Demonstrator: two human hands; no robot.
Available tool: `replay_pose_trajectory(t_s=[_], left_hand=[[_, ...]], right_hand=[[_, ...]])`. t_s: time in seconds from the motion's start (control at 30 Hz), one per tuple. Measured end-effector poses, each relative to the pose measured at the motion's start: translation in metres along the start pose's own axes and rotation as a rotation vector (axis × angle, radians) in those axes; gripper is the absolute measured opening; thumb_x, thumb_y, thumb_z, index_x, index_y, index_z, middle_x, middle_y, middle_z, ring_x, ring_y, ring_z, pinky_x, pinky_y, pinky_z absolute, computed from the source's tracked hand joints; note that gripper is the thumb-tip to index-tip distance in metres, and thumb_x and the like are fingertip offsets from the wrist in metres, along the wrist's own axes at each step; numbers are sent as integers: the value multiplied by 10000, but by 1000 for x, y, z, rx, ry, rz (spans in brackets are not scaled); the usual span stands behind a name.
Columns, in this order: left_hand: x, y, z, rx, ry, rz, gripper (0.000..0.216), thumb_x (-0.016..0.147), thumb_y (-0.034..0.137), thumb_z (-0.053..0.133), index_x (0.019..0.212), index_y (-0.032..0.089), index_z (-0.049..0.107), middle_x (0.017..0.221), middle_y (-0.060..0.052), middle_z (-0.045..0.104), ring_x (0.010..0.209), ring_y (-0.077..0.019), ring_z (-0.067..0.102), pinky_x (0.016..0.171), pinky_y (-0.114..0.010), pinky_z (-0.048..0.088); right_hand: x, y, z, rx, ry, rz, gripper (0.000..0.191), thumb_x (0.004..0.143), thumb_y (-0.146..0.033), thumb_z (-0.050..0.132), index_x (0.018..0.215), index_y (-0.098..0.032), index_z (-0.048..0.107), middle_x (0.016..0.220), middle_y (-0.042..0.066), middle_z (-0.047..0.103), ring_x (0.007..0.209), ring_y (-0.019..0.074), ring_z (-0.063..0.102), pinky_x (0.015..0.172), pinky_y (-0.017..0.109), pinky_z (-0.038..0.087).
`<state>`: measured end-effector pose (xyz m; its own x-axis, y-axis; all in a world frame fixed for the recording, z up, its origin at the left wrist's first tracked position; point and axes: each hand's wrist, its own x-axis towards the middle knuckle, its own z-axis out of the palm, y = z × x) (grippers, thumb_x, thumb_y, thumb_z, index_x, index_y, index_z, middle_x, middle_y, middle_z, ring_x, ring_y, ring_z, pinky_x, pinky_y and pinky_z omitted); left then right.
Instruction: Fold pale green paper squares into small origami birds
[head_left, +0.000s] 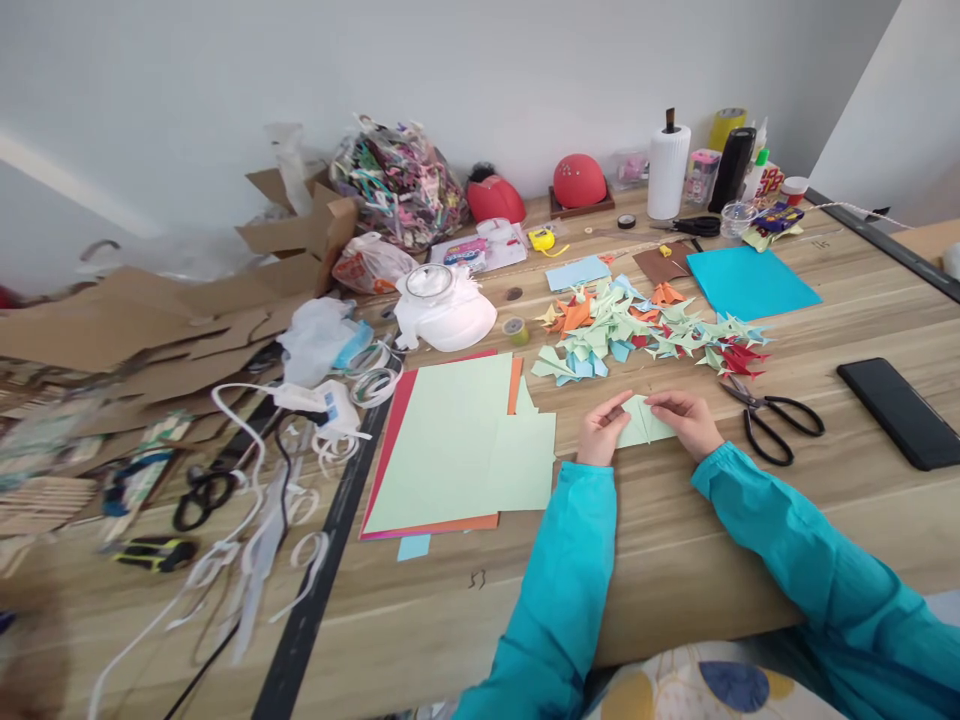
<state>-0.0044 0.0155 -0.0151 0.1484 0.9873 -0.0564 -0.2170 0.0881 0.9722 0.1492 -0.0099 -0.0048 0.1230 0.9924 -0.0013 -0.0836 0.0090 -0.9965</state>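
Pale-green folded paper [639, 428] sits right of centre, long axis sideways, middle crease running up the frame; left hand [598, 438] and right hand [691, 420] pinch it. Upper left, a clear bag [401, 185] holds colourful scraps beside an open cardboard box [307, 240].

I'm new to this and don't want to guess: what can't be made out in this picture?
All in the head view:
Parts of the folded green paper: covered by the left hand and right hand.
Most of the red sheet and orange sheet: hidden under the large pale green sheet.
Wooden sticks, far left: blurred, so uncountable.
Lettering on the pink packet: too small.
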Motion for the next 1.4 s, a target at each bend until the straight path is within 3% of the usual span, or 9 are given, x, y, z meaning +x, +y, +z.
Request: replay_pose_trajectory(t_s=[0.37, 0.6, 0.87, 1.07, 1.4], left_hand=[[-4, 7, 3, -30, -54, -16, 286, 567, 152, 694, 852, 171, 708, 944, -73, 696, 951, -221, 612, 862, -355, 464], [-4, 8, 4, 40, -25, 5, 252, 591, 181, 708, 842, 161, 711, 947, -90, 694, 946, -229, 617, 881, -370, 459], [-5, 8, 6, 32, -4, 25, 204, 548, 200, 746, 744, 153, 713, 937, -96, 679, 896, -220, 620, 832, -348, 471], [-6, 12, 7, 78, 49, 95, 161, 563, 208, 733, 714, 157, 713, 935, -88, 665, 884, -204, 616, 798, -315, 483], [-5, 9, 6, 68, 13, 91, 161, 566, 196, 727, 725, 171, 718, 851, -65, 674, 824, -184, 617, 758, -295, 484]], right_hand=[[-1, 0, 1, 69, -12, -2, 273, 594, -361, 727, 815, -208, 675, 797, 46, 705, 856, 227, 645, 761, 375, 510], [0, -1, 3, 137, -17, 11, 308, 544, -346, 772, 799, -206, 671, 813, 41, 707, 856, 221, 653, 830, 396, 499], [-1, -1, 2, 72, -15, 16, 236, 559, -357, 760, 714, -199, 678, 741, 37, 701, 733, 207, 658, 708, 362, 528], [-1, 0, 3, 69, -60, -41, 236, 573, -338, 750, 766, -210, 704, 821, 35, 712, 862, 228, 652, 785, 363, 518], [1, 3, 1, 51, -49, -32, 203, 560, -290, 762, 740, -213, 705, 843, 36, 718, 865, 235, 657, 808, 369, 515]])
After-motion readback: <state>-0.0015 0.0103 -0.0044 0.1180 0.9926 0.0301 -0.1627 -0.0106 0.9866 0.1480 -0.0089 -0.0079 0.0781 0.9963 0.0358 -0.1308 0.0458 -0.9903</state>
